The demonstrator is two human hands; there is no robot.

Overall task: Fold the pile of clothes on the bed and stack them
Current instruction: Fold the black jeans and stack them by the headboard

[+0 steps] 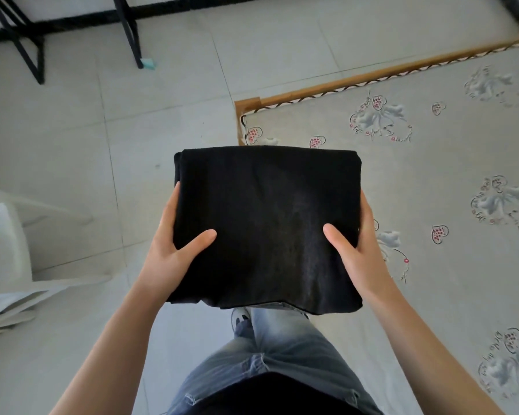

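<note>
We hold one folded black garment, a neat rectangle, up in the air in front of us, over the corner of the bed and the floor beside it. It touches neither. Our two hands carry it, one on each side edge. The left hand has its thumb laid across the top of the cloth and its fingers tucked underneath, out of sight. The right hand grips the opposite edge the same way, thumb on top and fingers below. Below the garment we see our two legs in light blue jeans and one shoe. The bed has one wooden frame rail along its far edge and a pale flower-printed cover. On the tiled floor stand black metal legs at the top.
</note>
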